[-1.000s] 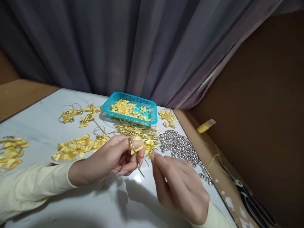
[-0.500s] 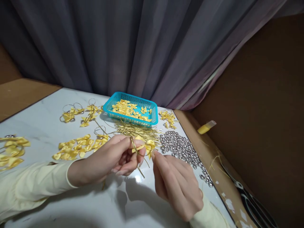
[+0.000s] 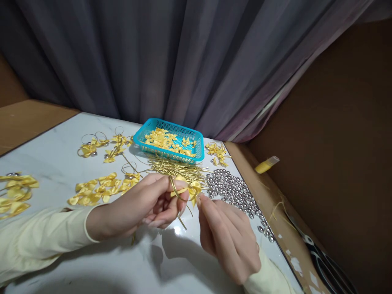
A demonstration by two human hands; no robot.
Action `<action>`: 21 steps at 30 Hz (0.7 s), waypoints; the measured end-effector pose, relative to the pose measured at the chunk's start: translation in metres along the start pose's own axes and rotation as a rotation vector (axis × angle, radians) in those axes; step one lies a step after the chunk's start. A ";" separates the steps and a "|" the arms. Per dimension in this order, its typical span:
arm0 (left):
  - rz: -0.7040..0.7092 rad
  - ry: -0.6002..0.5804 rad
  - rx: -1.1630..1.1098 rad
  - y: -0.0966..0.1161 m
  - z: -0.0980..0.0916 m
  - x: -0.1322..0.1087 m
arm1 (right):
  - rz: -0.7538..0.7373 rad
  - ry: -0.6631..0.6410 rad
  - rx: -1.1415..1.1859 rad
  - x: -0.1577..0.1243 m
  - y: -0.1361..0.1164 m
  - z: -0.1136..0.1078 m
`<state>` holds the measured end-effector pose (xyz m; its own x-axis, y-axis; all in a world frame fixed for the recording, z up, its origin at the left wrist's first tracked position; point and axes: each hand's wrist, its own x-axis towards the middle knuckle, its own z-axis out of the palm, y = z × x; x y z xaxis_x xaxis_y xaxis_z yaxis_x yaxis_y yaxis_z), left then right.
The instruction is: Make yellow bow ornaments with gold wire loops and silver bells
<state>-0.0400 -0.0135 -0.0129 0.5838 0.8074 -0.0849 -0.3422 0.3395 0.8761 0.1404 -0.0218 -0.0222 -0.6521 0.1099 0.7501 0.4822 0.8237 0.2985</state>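
l hand [image 3: 153, 204] clamped yellow bow [image 3: 194, 188] & looped gold tie [image 3: 173, 188]; r hand [image 3: 229, 237] was at bow's edge, cdn't tell if pinching. basket [image 3: 202, 149] stood behind.

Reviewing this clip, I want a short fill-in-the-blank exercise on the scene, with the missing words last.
The left hand pinches a yellow bow next to a loop of ____ cord. The beads near the right hand are ____ in colour. Behind the white table hangs a dark ____. The scissors have ____ handles.

Missing words: gold; silver; curtain; black.
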 end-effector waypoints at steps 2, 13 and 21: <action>-0.005 -0.008 -0.017 0.000 0.000 0.000 | 0.003 0.000 0.004 0.000 0.000 0.000; 0.075 -0.007 0.192 0.002 -0.005 0.002 | 0.089 -0.038 0.065 0.002 -0.002 -0.005; 0.074 0.039 0.424 0.007 -0.004 -0.001 | 0.176 -0.042 0.009 0.003 -0.007 -0.009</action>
<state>-0.0458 -0.0106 -0.0087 0.5379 0.8426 -0.0254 -0.0444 0.0583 0.9973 0.1406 -0.0326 -0.0171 -0.5820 0.2759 0.7649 0.5857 0.7948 0.1590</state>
